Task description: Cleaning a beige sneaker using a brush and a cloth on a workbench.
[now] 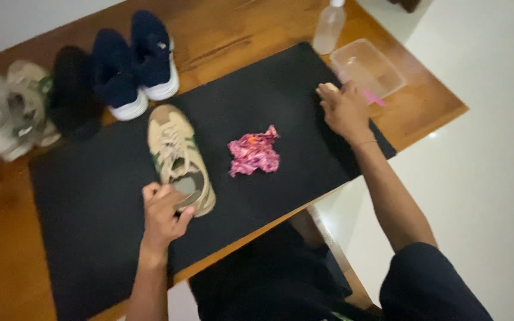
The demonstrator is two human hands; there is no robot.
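A beige sneaker with green trim [176, 151] lies on a black mat [292, 101], toe pointing away from me. My left hand [163, 215] grips its heel end. A crumpled pink and red cloth [254, 152] rests on the mat to the right of the shoe. My right hand [344, 108] is at the mat's far right edge, fingers closed around a small pale object beside a pink-handled tool [373, 98]; what exactly it holds is unclear.
A clear plastic tub [369, 66] and a clear bottle [329, 27] stand on the wooden table [221, 30] behind my right hand. A pair of navy shoes [135, 62], a dark shoe [74, 89] and grey-beige sneakers [13, 107] line the far left.
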